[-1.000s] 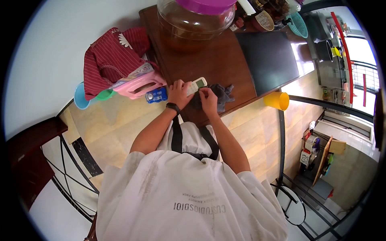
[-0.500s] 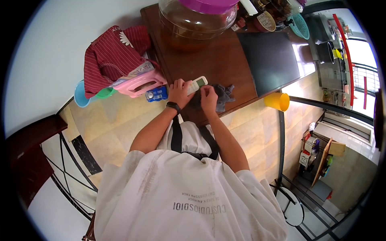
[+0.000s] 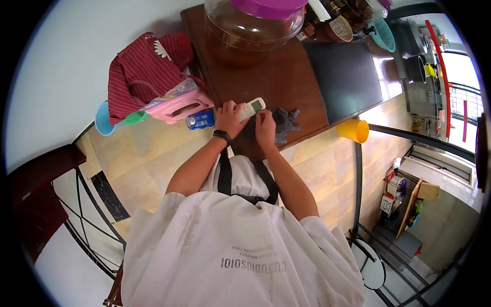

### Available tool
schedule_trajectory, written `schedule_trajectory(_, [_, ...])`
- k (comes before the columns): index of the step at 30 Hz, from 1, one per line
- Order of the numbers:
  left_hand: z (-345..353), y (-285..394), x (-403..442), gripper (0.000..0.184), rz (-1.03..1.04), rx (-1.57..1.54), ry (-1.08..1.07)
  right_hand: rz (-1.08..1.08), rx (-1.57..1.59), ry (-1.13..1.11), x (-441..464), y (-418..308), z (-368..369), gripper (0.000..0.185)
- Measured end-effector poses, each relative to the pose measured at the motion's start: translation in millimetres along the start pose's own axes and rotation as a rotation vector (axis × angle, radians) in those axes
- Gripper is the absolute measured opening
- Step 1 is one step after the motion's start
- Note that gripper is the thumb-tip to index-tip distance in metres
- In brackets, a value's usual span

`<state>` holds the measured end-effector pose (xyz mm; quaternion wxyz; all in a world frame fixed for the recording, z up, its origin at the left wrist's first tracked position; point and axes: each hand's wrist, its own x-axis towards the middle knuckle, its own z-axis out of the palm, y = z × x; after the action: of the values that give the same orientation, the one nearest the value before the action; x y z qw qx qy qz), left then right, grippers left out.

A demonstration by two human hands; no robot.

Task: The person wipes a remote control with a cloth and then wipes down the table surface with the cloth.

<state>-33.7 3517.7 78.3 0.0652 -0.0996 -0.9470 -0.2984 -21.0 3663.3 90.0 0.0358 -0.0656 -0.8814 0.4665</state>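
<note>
My left hand (image 3: 230,118), with a dark watch at the wrist, is closed around a white remote control (image 3: 252,108) with a small grey display. Its display end points away to the upper right. My right hand (image 3: 265,130) is pinched close to the remote's edge, its fingers on a dark grey cloth (image 3: 284,125). The cloth lies bunched on the brown wooden table (image 3: 276,77) and shows on both sides of that hand. Exactly what the right fingertips touch is partly hidden.
A big glass jar (image 3: 250,33) with a purple lid stands at the back. Left of the table are a striped red cloth (image 3: 143,77), a pink container (image 3: 181,106) and a blue pack (image 3: 200,119). A yellow bin (image 3: 353,131) stands beyond the right edge.
The right fingers have shifted very slightly down along the remote's edge. Both hands keep their hold, and the view has moved a little.
</note>
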Motion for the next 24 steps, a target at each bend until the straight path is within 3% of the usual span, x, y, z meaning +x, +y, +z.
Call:
schedule_trajectory(1, [0.1,0.3,-0.5,0.052,-0.001,-0.003,0.001,-0.001,-0.003,0.000,-1.2,0.5,0.0,0.011])
schedule_trajectory(3, [-0.4,0.0,0.3,0.052,0.010,0.023,-0.014,-0.266,-0.115,-0.010,-1.3,3.8,2.3,0.012])
schedule_trajectory(4, [-0.4,0.5,-0.2,0.052,0.009,0.023,-0.014,-0.266,-0.114,-0.012,-0.4,6.3,0.9,0.012])
schedule_trajectory(7, [-0.6,2.3,0.3,0.053,0.001,0.002,0.004,0.147,-0.026,0.108,10.1,5.2,-0.8,0.010])
schedule_trajectory(11, [-1.3,1.0,0.4,0.053,-0.010,0.017,-0.008,0.072,-0.044,0.068,5.3,6.2,-0.5,0.009])
schedule_trajectory(13, [-1.0,1.9,0.6,0.053,0.008,0.031,-0.013,-0.231,-0.130,-0.104,-7.7,3.3,0.2,0.010])
schedule_trajectory(14, [-2.7,1.7,1.2,0.053,0.013,0.024,-0.018,-0.237,-0.132,-0.103,-6.6,2.2,-1.9,0.010])
schedule_trajectory(20, [-5.9,4.1,1.3,0.053,0.003,-0.013,-0.004,0.052,-0.135,0.043,17.3,-2.5,-4.0,0.013])
schedule_trajectory(24, [-1.9,3.5,0.8,0.054,-0.017,0.033,-0.020,0.063,-0.208,0.119,20.2,-7.6,2.3,0.014])
